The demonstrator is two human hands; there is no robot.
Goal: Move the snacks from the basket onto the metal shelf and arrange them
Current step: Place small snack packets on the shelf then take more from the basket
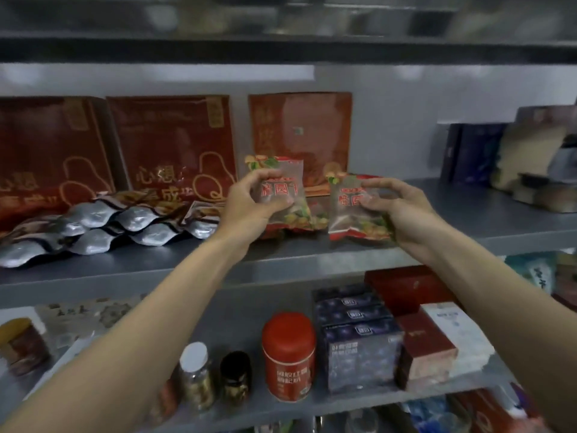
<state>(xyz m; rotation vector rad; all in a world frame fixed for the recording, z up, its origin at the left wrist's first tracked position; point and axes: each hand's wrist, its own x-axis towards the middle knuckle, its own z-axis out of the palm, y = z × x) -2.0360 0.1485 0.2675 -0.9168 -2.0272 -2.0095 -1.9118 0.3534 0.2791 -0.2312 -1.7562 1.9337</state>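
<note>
Both my hands are up at the middle level of the metal shelf (468, 226). My left hand (249, 204) grips a small clear snack packet with red lettering (284, 189), held upright. My right hand (402, 214) grips a second matching snack packet (352, 204), its bottom edge near the shelf surface. Between and behind them lies a third packet of the same kind (315, 214). The basket is not in view.
Several silver foil pouches (103, 229) lie in rows at the left of this level. Large red bags (168, 145) and an orange bag (299, 126) stand against the back wall. Dark boxes (474, 151) sit far right. Below are a red tin (288, 354), jars and boxes.
</note>
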